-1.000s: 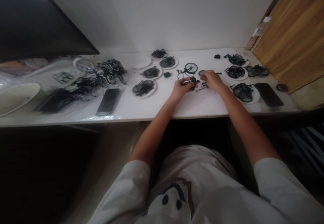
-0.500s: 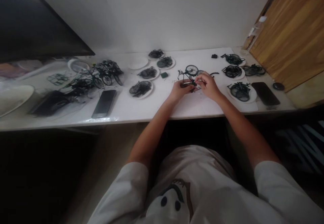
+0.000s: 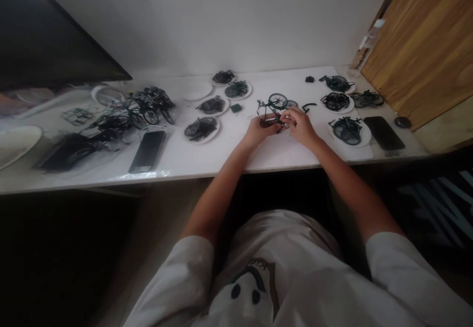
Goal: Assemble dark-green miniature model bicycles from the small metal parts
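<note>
- Two bare forearms in short white sleeves (image 3: 185, 268) reach forward over a white tabletop (image 3: 229, 154), converging at its middle.
- The person's left hand (image 3: 260, 129) curls palm-inward, thumb and fingers clasping the near part of a small dark-green model bicycle with thin spoked wheels (image 3: 275, 104).
- The right hand (image 3: 300, 126) bends in from the other side, its thumb and forefinger drawn together at the bicycle; whether they pinch a part cannot be told.
- The model bicycle is held just above the tabletop, one spoked wheel pointing toward the wall, its long axis seeming to run away from the body. Fingers cover its near part, and which end is the front is unclear.
- Nearest around, a dark flat phone (image 3: 148, 150) lies at left, another black phone (image 3: 384, 133) at right.
- White round plates of dark bicycle parts (image 3: 216, 134) flank the hands on both sides.
- Just beyond the right hand, which partly blocks the view, lie a loose spoked wheel (image 3: 291, 104) and a curved dark strip (image 3: 309, 106).
- Farther back sit a small black block (image 3: 309, 79) and a clear plastic bottle with a white cap (image 3: 365, 46).
</note>
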Motion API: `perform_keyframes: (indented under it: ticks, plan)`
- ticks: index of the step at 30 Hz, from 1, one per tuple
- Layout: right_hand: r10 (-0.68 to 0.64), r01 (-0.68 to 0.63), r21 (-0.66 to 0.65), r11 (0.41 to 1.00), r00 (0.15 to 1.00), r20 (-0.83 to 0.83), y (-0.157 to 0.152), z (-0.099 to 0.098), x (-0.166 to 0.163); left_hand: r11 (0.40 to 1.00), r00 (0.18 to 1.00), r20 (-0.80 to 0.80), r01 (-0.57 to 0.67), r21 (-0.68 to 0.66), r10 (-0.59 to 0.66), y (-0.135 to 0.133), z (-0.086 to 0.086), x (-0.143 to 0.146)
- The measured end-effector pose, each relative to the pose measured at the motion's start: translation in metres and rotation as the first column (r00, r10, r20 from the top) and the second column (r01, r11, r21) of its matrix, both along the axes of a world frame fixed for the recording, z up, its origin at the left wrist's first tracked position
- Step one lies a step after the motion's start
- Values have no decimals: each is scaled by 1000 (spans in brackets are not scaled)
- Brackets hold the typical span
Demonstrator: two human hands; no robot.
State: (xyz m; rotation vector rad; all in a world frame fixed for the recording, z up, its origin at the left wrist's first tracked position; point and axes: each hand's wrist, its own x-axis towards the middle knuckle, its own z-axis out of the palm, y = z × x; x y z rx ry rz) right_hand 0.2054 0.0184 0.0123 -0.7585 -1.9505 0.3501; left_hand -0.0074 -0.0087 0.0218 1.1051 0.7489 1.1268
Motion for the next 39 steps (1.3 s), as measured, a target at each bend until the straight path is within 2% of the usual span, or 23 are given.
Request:
perform_keyframes:
  ticks: [6,21,25,28,34,39]
  plan:
    - [5,-5,12,1000,1000,10,-2,-1,0,1000,1000,-16,-9,1,9,3,-4,1]
    - [-11,17,-85,996,997,73,-2,-10,-3,994,991,-111,-59,90,68,9,-10,2]
    - [-11,22,-169,985,998,63,-1,-13,-2,990,984,-151,-78,121,96,9,-9,3]
    - [-23,18,-220,975,1000,-20,0,-14,-2,982,976,-176,-97,161,126,8,-8,4]
    - [33,-103,-410,906,984,-175,0,-14,-5,960,958,-227,-115,256,175,8,-11,6]
    - [33,-109,-433,895,983,-179,2,-11,-5,954,946,-265,-110,280,187,9,-13,5]
